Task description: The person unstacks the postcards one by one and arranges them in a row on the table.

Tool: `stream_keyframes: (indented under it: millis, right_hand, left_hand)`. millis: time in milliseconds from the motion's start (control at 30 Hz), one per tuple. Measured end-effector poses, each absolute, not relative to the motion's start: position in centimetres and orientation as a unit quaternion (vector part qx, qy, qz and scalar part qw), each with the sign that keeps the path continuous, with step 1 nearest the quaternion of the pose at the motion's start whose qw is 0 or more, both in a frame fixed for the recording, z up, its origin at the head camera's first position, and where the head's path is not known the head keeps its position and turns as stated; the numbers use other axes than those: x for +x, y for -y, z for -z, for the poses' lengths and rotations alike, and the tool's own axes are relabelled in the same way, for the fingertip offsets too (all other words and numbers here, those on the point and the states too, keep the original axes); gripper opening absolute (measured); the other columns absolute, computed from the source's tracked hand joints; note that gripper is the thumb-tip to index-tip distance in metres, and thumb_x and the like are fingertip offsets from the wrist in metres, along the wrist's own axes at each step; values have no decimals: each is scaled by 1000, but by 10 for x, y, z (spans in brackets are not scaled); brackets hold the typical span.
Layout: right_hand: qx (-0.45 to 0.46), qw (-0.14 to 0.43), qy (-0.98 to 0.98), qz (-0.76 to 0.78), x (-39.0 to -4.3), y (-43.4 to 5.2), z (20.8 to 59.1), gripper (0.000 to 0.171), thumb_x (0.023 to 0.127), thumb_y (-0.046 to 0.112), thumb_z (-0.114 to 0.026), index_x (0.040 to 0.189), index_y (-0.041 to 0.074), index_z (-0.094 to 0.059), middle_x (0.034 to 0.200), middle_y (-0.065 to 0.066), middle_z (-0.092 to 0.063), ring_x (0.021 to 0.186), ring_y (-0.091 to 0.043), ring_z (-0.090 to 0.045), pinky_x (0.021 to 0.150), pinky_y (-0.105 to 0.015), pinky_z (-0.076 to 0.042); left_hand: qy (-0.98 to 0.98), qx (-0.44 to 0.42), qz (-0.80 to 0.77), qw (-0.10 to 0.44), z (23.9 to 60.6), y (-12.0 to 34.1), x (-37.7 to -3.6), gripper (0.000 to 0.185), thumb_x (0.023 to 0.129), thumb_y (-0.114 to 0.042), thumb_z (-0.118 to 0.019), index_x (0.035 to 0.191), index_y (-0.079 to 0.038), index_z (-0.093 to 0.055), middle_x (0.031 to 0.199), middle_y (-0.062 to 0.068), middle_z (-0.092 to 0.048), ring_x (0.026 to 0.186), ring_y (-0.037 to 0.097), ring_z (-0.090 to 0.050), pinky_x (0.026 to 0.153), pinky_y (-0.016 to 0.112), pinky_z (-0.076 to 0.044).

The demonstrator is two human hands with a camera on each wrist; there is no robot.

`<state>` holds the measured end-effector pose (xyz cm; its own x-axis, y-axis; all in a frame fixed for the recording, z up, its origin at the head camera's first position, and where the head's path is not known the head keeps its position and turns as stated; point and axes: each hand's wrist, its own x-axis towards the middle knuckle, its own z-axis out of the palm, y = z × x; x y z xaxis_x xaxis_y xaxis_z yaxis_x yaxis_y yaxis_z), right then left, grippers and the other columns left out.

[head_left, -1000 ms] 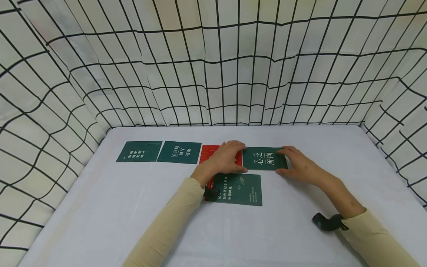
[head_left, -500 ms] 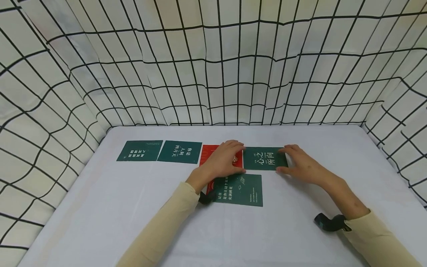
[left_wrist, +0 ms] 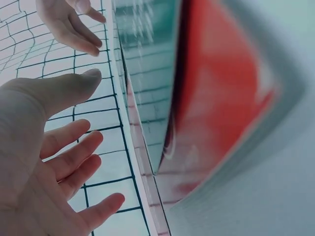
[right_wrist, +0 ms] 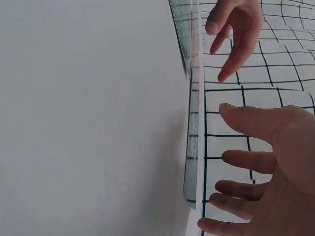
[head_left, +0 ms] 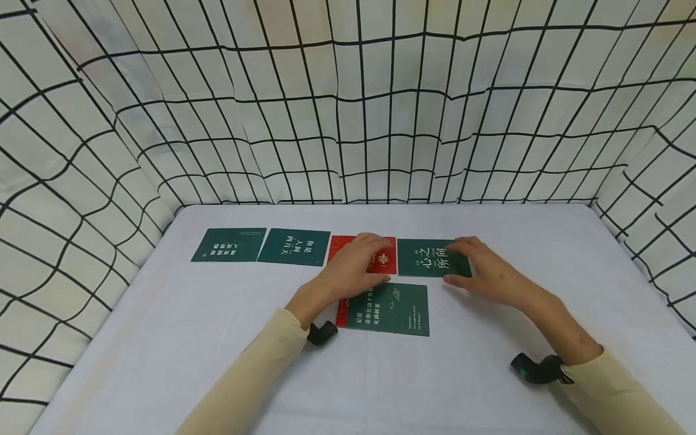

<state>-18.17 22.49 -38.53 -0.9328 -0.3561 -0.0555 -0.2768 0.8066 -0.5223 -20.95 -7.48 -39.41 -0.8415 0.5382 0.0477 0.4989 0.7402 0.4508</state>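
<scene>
Plainly, the left hand [head_left: 353,266] lies flat and relaxed on the red card [head_left: 383,257] at frame centre, gripping nothing; dragging it could ruck the row. Rightward, the right hand [head_left: 478,272], fingers loose, touches the green card [head_left: 424,258], its edge abutting red. Open cloth [head_left: 544,241] lies right.

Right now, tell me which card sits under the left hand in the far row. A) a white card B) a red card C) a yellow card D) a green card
B: the left hand hovers or rests over the red card, which lies between two green cards in the far row.
</scene>
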Motion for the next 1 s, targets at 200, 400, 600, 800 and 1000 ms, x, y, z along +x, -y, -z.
stream_keyframes:
  millis: [200, 400, 600, 800, 1000]
  right_hand:
    - [-166, 81, -944, 275, -178, -221, 387, 64, 94, 30, -77, 147, 4, -52, 159, -26, -39, 146, -48, -41, 118, -67, -39]
    - [-173, 71, -943, 276, -175, -217, 387, 61, 94, 30, -78, 146, 7, -55, 159, -23, -41, 144, -45, -45, 115, -64, -45]
    - [-182, 68, -937, 290, -172, -208, 382, 58, 94, 29, -78, 145, 8, -57, 159, -19, -44, 142, -42, -47, 111, -60, -50]
    - [-199, 62, -933, 294, -166, -200, 382, 52, 94, 27, -79, 141, 12, -61, 157, -15, -47, 141, -41, -50, 108, -57, -54]
    - [-222, 49, -927, 298, -159, -195, 384, 48, 92, 24, -80, 136, 12, -65, 153, -15, -50, 139, -40, -53, 106, -55, -55]
  left_hand:
    - [-929, 278, -239, 53, 391, 79, -201, 74, 87, -33, -85, 152, -20, -52, 156, 2, -51, 147, 22, -44, 111, 42, -54]
    - [-930, 284, -227, 57, 387, 82, -195, 72, 87, -33, -85, 151, -21, -54, 153, 2, -54, 145, 22, -47, 110, 41, -55]
    - [-933, 282, -216, 63, 385, 87, -191, 71, 87, -33, -85, 150, -21, -55, 149, 2, -58, 141, 22, -51, 108, 39, -57]
    - [-933, 278, -214, 82, 385, 91, -184, 72, 86, -33, -86, 151, -21, -55, 148, 2, -59, 141, 21, -52, 106, 40, -58]
    - [-933, 275, -211, 98, 384, 95, -178, 73, 86, -33, -85, 151, -21, -55, 151, 4, -58, 145, 24, -49, 108, 42, -57]
